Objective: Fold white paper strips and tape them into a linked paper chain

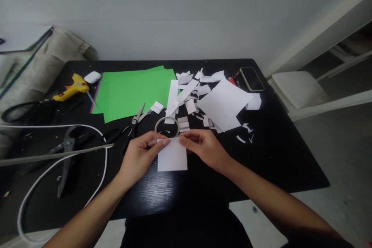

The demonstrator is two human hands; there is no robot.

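A small white paper rectangle (172,157) is held over the near middle of the black table (279,155). My left hand (142,155) pinches its upper left edge with thumb and fingers closed. My right hand (205,148) pinches its upper right edge the same way. Just behind the paper lies a roll of clear tape (166,126). A pair of scissors (128,128) rests to the left of the tape, blades toward the green paper sheets (130,91).
White sheets (224,104) and several paper scraps (186,97) lie at centre right. A phone (251,78) sits at the far right corner. A yellow glue gun (71,87), an earbud case (92,77), pliers (68,151) and a white cable (58,164) occupy the left side.
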